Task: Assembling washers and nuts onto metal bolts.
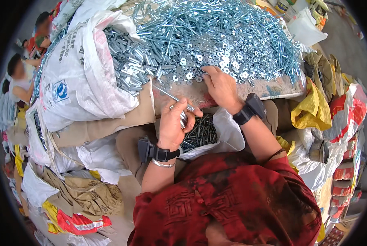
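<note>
My left hand (172, 127) is closed around a long thin metal bolt (163, 91) that slants up to the left. Short shiny metal sleeves (183, 119) show in its curled fingers. My right hand (223, 88) reaches to the near edge of a heap of flat washers (232, 55), its thumb and index finger drawn together among them. Whatever is between those fingertips is too small to make out. Below my hands, an open white sack (231, 137) holds many dark long bolts (199, 133).
A tipped white woven sack (74, 78) spills metal sleeves (128, 57) at the left of the padded work surface (187, 93). Long bolts (171, 18) pile up behind the washers. Empty-looking sacks lie at both sides; a metal cup (319, 151) is at right. Other people (21, 78) sit far left.
</note>
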A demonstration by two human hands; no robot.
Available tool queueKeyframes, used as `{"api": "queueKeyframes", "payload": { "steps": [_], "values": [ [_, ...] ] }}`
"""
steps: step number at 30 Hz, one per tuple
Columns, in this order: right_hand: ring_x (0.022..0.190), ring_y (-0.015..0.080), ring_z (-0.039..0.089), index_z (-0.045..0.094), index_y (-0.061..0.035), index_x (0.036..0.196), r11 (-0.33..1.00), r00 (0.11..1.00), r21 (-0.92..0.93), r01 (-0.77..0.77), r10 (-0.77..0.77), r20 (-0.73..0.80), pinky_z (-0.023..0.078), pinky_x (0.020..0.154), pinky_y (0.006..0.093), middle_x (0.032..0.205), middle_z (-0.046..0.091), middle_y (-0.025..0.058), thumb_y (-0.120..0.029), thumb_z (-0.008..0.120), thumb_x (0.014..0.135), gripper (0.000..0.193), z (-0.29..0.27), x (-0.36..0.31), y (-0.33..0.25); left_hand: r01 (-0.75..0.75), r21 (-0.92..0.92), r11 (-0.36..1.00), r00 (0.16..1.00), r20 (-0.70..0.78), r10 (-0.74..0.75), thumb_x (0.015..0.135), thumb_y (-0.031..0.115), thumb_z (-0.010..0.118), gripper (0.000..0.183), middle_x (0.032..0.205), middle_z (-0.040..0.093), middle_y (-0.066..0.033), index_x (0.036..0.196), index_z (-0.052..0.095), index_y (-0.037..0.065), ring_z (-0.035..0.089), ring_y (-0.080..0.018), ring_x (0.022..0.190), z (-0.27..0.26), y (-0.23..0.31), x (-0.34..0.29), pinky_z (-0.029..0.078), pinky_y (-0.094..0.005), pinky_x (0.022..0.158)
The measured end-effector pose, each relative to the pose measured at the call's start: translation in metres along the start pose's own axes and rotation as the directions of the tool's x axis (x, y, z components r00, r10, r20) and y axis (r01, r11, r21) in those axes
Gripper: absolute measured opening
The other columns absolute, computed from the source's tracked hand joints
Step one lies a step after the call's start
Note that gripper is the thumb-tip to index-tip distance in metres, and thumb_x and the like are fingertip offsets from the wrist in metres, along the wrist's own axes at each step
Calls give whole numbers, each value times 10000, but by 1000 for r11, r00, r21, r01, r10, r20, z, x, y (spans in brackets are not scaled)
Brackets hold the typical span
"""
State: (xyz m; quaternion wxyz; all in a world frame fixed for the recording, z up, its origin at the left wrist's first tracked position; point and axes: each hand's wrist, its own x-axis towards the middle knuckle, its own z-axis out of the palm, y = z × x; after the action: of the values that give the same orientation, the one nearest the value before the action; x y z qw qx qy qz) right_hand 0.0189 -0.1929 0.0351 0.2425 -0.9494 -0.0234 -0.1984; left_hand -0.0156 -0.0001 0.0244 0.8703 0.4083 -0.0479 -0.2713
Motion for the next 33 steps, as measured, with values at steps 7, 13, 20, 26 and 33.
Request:
{"api": "queueKeyframes", "payload": {
  "steps": [7, 13, 20, 26, 33],
  "values": [
    [817, 353, 665, 690, -66, 1055, 993, 982, 110, 34, -54, 182, 522, 723, 420, 972, 695, 146, -29, 530, 865, 251, -19, 4, 29, -99, 78, 992, 978, -174, 111, 978, 278, 595, 204, 710, 633, -130, 943, 552, 82, 476, -97, 419, 1, 10, -6, 294, -196, 351],
    [743, 284, 657, 675, -38, 1018, 978, 949, 9, 210, -206, 238, 505, 676, 365, 877, 683, 138, -40, 547, 873, 193, -22, -5, 28, -124, 108, 986, 970, -197, 144, 968, 236, 620, 168, 664, 589, -81, 943, 552, 85, 401, -54, 416, 2, 8, -4, 268, -178, 365],
    [794, 353, 654, 661, -72, 940, 978, 995, 192, 86, -93, 26, 509, 680, 432, 904, 664, 127, -127, 631, 873, 92, -16, -7, 23, -102, 146, 984, 971, -203, 131, 967, 214, 616, 151, 646, 592, -87, 942, 559, 76, 395, -55, 406, 5, 5, -3, 262, -186, 362],
    [777, 356, 653, 592, -56, 886, 968, 963, -153, 197, -161, 216, 516, 665, 449, 909, 642, 143, -156, 655, 867, 120, -14, -24, 11, -100, 173, 980, 980, -152, 127, 964, 210, 620, 148, 618, 604, -96, 943, 569, 73, 417, -59, 396, 3, 0, -1, 264, -190, 359],
    [792, 384, 655, 563, -33, 895, 994, 971, 1, 108, -105, 214, 519, 676, 478, 921, 649, 164, -151, 644, 859, 148, -11, -14, 8, -86, 202, 976, 981, -156, 119, 961, 205, 622, 150, 614, 603, -93, 945, 566, 67, 416, -52, 391, 6, -4, -1, 263, -188, 356]
  ]
}}
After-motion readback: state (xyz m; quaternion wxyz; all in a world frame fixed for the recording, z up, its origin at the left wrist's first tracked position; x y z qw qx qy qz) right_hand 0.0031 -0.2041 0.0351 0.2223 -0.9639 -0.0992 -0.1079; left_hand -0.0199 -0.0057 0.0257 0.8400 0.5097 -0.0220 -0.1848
